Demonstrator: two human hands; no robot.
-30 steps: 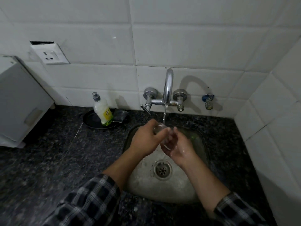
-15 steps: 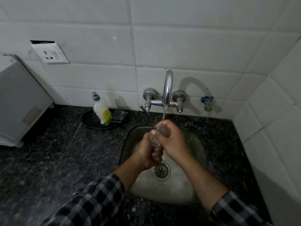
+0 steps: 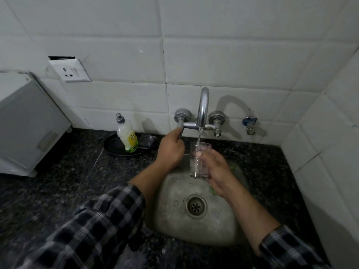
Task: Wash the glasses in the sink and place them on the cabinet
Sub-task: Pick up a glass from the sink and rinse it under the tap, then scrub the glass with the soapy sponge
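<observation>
The left hand (image 3: pixel 171 147) has left the glass (image 3: pixel 199 160) to pinch the tap handle (image 3: pixel 179 131); right hand (image 3: pixel 215 167) grip wraps the glass.

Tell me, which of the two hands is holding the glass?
The right hand holds the glass upright under the running water. The left hand has no glass; it reaches up to the tap handle on the left.

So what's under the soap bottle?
The soap bottle stands on a dark round dish on the counter. A dark lump, maybe a scrubber, sits behind it. The part of the dish beneath the bottle is hidden.
</observation>
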